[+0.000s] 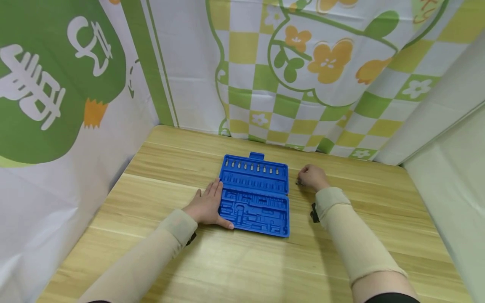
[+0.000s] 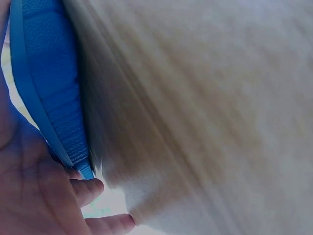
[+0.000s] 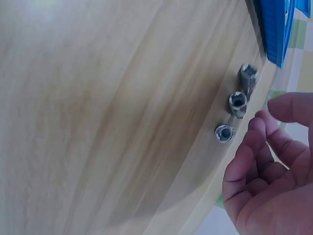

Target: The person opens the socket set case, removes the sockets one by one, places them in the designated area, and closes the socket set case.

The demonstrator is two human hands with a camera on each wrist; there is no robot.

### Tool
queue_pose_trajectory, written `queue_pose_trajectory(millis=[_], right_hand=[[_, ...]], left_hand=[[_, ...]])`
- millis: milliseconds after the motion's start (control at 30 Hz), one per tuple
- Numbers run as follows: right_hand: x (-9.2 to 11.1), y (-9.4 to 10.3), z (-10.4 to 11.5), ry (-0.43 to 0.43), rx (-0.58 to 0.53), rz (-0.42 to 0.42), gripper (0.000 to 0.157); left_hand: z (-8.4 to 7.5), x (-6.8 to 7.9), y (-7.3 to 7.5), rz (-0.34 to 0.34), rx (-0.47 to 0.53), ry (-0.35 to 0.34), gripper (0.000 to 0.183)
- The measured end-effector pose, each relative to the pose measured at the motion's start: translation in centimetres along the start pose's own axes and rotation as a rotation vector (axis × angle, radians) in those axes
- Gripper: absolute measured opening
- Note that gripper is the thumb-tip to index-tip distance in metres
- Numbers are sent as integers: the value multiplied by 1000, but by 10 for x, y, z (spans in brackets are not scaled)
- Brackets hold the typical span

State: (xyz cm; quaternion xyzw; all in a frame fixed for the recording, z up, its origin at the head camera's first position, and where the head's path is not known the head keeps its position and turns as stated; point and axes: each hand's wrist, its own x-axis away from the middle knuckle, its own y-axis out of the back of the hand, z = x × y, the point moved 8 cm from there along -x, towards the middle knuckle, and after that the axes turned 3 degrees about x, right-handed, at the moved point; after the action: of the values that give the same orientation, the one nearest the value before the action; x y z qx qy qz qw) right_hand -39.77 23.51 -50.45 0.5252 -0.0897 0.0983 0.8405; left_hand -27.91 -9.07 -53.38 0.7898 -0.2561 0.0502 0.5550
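Observation:
A blue plastic tool case lies unfolded on the table, with several short metal bits standing in a row along its far half. My left hand rests against the case's left side, fingers straight along the edge and thumb at the near corner. To the right of the case, my right hand hovers by three small metal sockets. In the right wrist view its fingers are loosely bent, thumb tip close to the index finger, and nothing shows between them. The case's side fills the left wrist view's upper left.
The wooden table has a patterned curtain along its back edge. White cloth hangs at the left, and a pale panel stands at the right. The case's latch tab points to the back.

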Motion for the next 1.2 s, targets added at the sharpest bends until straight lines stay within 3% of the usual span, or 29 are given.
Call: queue_pose_trajectory(millis=[267,467,1200], right_hand=[[3,10,-18,-72,56,-28,25],[5,8,-18,-47,56,14,32],[8,2,-13,-38,-14,48,25]], left_hand=[[1,-1,0,3,11,2,146],[1,0,1,6,15,2,146],[1,-1,0,5,14,4,146]])
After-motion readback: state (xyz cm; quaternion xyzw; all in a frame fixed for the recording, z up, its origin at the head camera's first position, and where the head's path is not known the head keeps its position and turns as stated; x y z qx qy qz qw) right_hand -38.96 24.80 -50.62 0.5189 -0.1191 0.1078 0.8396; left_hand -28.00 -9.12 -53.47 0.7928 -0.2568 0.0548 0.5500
